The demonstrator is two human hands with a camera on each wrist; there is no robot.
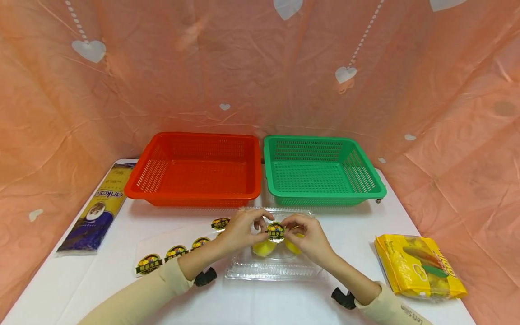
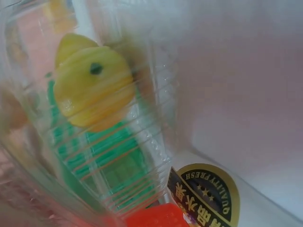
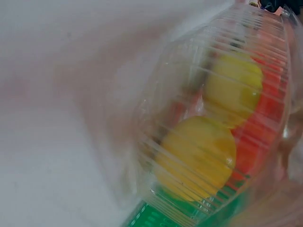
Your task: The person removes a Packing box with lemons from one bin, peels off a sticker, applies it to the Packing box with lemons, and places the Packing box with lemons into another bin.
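A clear plastic clamshell box (image 1: 252,271) stands closed at the middle of the white table, with yellow fruits (image 1: 264,248) inside. Through its ribbed wall, yellow fruit (image 2: 94,90) with a dark stem spot appears in the left wrist view, and more yellow fruit (image 3: 196,158) shows in the right wrist view. Over the lid, a round black-and-gold sticker (image 1: 276,231) is pinched at its left edge by my left hand (image 1: 242,229) and at its right edge by my right hand (image 1: 307,235). Whether the sticker touches the lid, I cannot tell.
Left of the box lies a clear sheet with several round stickers (image 1: 176,253). Behind stand a red basket (image 1: 192,195) and a green basket (image 1: 325,195). A purple-and-gold packet (image 1: 97,210) lies far left, a yellow packet (image 1: 420,266) at right.
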